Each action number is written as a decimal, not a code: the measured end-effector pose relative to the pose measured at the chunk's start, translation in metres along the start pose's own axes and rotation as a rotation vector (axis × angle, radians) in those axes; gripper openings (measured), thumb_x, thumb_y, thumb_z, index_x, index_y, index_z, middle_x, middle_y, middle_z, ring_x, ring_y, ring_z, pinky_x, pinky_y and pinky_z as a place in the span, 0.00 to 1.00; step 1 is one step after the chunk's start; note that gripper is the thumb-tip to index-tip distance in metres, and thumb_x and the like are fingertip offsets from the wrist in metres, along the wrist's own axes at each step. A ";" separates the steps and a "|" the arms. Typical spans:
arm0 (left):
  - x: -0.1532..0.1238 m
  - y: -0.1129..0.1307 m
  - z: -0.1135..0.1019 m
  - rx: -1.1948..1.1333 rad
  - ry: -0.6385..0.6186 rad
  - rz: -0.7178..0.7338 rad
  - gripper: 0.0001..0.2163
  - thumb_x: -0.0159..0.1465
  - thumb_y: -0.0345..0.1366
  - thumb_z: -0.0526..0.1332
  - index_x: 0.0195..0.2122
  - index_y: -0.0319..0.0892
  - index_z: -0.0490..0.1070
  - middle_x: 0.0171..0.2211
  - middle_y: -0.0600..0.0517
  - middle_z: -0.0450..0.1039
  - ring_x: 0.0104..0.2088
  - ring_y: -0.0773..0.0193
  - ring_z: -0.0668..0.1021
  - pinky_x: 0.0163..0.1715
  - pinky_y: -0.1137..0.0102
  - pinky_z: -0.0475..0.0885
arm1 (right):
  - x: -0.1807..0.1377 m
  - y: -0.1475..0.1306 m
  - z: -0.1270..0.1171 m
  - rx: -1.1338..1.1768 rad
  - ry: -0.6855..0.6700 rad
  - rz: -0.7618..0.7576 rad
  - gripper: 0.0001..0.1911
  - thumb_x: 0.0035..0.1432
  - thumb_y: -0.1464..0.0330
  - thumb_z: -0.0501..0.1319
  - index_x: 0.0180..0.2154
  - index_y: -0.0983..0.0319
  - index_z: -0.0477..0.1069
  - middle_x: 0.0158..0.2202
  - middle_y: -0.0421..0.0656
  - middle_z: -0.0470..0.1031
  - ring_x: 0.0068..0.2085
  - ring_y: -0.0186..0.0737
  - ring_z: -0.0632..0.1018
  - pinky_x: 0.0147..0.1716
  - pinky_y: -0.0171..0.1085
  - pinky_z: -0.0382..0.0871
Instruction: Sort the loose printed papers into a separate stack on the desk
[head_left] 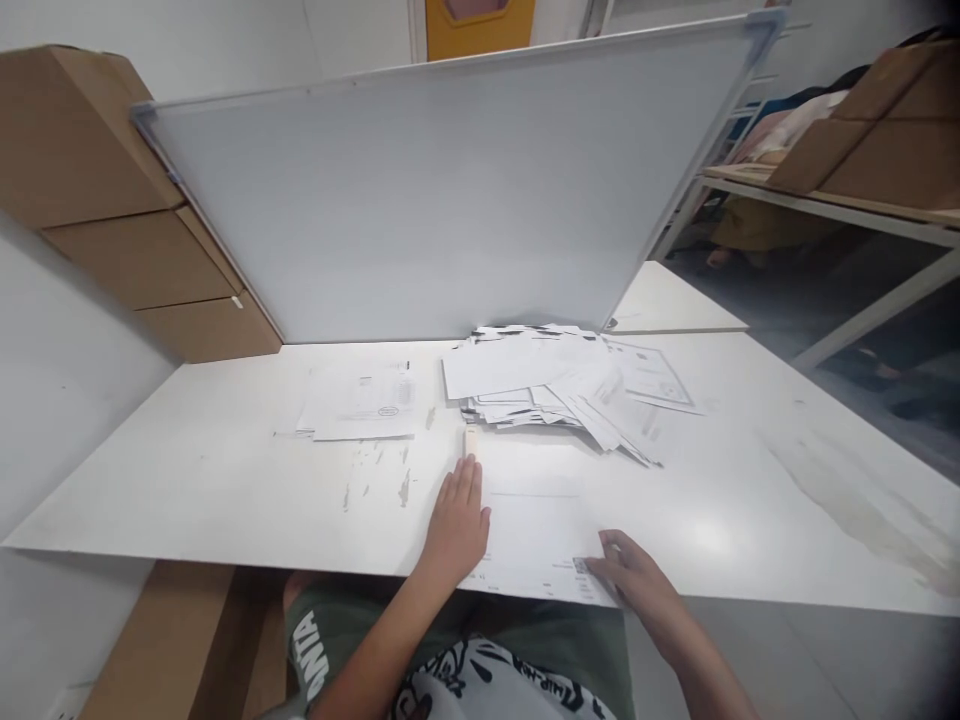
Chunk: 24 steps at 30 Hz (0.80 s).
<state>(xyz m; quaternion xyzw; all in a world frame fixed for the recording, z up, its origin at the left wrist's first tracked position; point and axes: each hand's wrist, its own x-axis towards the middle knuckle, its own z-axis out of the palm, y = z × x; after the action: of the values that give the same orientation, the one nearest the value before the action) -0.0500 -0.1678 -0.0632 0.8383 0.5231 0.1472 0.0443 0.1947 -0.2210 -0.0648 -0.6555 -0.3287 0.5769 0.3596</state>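
Note:
A white printed sheet of paper (534, 525) lies at the front edge of the table before me. My left hand (456, 525) rests flat along its left side, fingers stretched forward and close together. A small beige bar (470, 441) touches those fingertips; its near end is hidden, and its kind is unclear. At the sheet's lower right corner is my right hand (634, 575), thumb and forefinger apart and bent, touching or nearly touching the paper. Beyond the hands sits a messy pile of papers (525, 368), with loose sheets fanned to the right.
A smaller stack of papers (364, 402) lies to the left on the white table (247, 480). A whiteboard (450, 200) stands along the back. Cardboard boxes (112, 150) are stacked at the left, and a shelf (840, 200) with boxes stands at the right.

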 end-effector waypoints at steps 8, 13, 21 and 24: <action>-0.002 0.003 0.015 0.132 0.085 0.000 0.30 0.66 0.29 0.47 0.67 0.32 0.37 0.66 0.39 0.49 0.66 0.51 0.49 0.61 0.54 0.58 | 0.003 -0.003 -0.008 0.039 -0.119 0.094 0.16 0.41 0.57 0.66 0.31 0.57 0.65 0.26 0.38 0.74 0.30 0.41 0.75 0.28 0.34 0.65; 0.000 0.010 0.028 0.186 0.099 0.005 0.33 0.60 0.22 0.48 0.66 0.22 0.35 0.63 0.29 0.53 0.65 0.46 0.52 0.60 0.53 0.60 | 0.005 -0.002 -0.009 0.008 -0.088 0.087 0.17 0.39 0.57 0.66 0.30 0.57 0.65 0.24 0.37 0.72 0.28 0.39 0.74 0.25 0.33 0.63; 0.025 0.028 -0.026 -0.006 -0.093 -0.148 0.27 0.65 0.40 0.50 0.59 0.22 0.59 0.60 0.29 0.58 0.62 0.42 0.62 0.59 0.52 0.60 | -0.007 0.004 -0.006 -0.037 -0.004 -0.058 0.14 0.40 0.58 0.63 0.30 0.57 0.66 0.24 0.38 0.75 0.29 0.44 0.77 0.29 0.36 0.67; 0.013 0.034 -0.044 -0.161 -0.040 -0.117 0.27 0.66 0.41 0.48 0.63 0.28 0.55 0.63 0.34 0.55 0.65 0.46 0.56 0.62 0.51 0.56 | -0.016 0.015 -0.026 -0.010 0.110 -0.112 0.16 0.40 0.57 0.65 0.32 0.56 0.67 0.27 0.39 0.77 0.31 0.48 0.78 0.27 0.38 0.69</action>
<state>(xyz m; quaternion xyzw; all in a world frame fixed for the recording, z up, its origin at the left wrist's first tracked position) -0.0281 -0.1754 -0.0110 0.8028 0.5567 0.1690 0.1303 0.2192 -0.2450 -0.0672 -0.6684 -0.3475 0.5176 0.4057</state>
